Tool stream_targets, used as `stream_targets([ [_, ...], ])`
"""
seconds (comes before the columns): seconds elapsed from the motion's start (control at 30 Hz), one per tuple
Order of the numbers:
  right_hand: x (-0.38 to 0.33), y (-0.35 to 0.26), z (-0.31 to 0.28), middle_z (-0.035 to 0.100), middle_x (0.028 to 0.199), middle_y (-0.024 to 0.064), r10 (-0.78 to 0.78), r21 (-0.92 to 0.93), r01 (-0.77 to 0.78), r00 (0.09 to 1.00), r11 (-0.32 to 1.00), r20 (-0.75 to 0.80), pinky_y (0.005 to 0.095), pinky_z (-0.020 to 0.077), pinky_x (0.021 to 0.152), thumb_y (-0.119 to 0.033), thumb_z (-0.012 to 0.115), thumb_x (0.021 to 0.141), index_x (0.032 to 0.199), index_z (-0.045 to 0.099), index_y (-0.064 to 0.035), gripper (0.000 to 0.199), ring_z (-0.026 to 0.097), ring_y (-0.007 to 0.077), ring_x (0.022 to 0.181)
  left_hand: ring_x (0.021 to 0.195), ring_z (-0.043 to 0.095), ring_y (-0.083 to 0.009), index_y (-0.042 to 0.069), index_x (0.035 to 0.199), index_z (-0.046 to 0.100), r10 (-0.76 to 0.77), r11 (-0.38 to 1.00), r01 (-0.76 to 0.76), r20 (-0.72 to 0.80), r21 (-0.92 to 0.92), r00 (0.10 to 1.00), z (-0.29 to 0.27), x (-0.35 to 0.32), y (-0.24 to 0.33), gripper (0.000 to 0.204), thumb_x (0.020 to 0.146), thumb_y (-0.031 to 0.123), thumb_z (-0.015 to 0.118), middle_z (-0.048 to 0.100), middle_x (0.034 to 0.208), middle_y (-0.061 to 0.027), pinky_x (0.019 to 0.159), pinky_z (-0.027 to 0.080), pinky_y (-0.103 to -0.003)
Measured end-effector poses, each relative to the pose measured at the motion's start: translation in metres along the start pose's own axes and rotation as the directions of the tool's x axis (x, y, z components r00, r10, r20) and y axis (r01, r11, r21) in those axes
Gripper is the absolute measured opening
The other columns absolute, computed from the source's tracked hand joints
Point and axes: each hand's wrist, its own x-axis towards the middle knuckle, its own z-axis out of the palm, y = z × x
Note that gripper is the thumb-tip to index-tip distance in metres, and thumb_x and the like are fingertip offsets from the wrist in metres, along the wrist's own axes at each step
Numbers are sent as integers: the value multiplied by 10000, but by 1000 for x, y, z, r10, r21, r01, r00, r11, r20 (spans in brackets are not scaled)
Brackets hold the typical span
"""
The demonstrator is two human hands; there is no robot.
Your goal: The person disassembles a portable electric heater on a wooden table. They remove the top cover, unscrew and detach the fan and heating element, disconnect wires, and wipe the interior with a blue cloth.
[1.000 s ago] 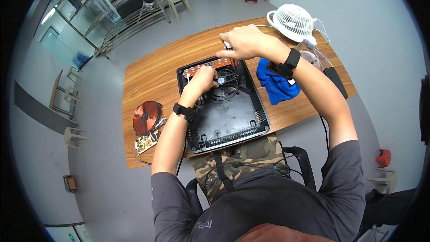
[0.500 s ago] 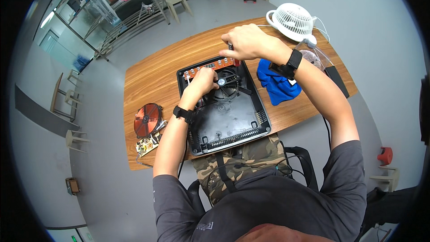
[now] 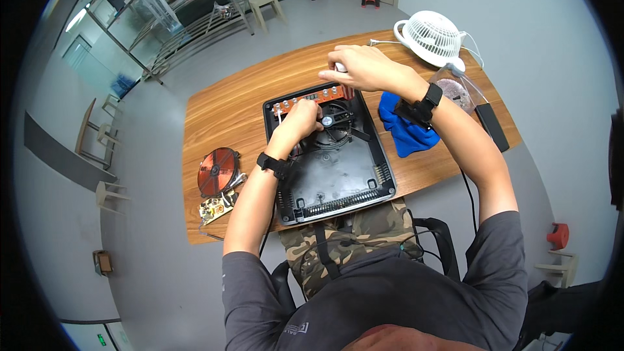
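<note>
White at its visible end, a tool handle (image 3: 340, 67) sits in the curled fingers of the right hand (image 3: 364, 67), just above the centre of the frame; where its tip rests I cannot tell. Lower and further left, the left hand (image 3: 301, 120) bends its fingers down beside the black fan (image 3: 338, 131), and whether they pinch anything is hidden. Both hands are over the upper part of an open black casing (image 3: 335, 179) in the middle of the frame, with an orange circuit board (image 3: 314, 99) along its top edge. Around it on the wooden table (image 3: 247, 84) lie a copper-coloured coil (image 3: 218, 172) and a pale board (image 3: 218, 206) at centre left, a blue cloth (image 3: 408, 135) right of centre, and a white fan (image 3: 430, 34) at upper right
</note>
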Motion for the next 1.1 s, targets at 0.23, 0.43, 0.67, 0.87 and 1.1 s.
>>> stream_targets([
  [0.23, -1, 4, 0, 637, 1014, 164, -61, 132, 54, 997, 990, 50, 459, 521, 790, -209, 561, 899, 1003, 606, -2, 236, 650, 365, 911, 892, 711, -356, -33, 954, 740, 11, 1000, -11, 34, 3, 999, -4, -1, -3, 338, 671, 87, 882, 727, 898, -223, 815, 554, -407],
  [0.43, -2, -9, -9, 668, 950, 195, 82, -156, -77, 996, 985, 28, 472, 539, 751, -354, 600, 909, 999, 599, -15, 350, 677, 374, 867, 908, 714, -348, -13, 951, 748, 8, 999, -8, 7, 36, 1000, 1, 0, -3, 334, 672, 110, 885, 732, 906, -210, 825, 558, -409],
  [0.67, -2, -6, -20, 695, 770, 208, 146, -382, -103, 986, 919, 85, 490, 551, 686, -419, 613, 924, 927, 644, -14, 406, 694, 397, 770, 898, 698, -400, -27, 842, 726, -7, 1000, 7, -14, 19, 1000, 1, -2, -3, 285, 652, 106, 892, 706, 879, -245, 786, 563, -443],
  [0.87, -13, -4, -20, 628, 959, 164, -2, -143, 11, 998, 990, 59, 492, 527, 747, -246, 658, 802, 1038, 550, -31, 337, 656, 387, 885, 940, 710, -359, 3, 975, 753, -38, 996, 34, 62, 77, 997, 0, 2, -2, 348, 687, 145, 889, 730, 914, -216, 848, 557, -419],
  [1.1, -5, -5, 1, 591, 963, 140, -42, 40, 43, 999, 998, -5, 447, 509, 728, -293, 606, 958, 985, 598, -43, 252, 636, 347, 839, 934, 710, -360, 6, 977, 754, -52, 996, 48, 61, 76, 997, 0, 1, -4, 345, 692, 149, 886, 731, 921, -213, 838, 556, -420],
])
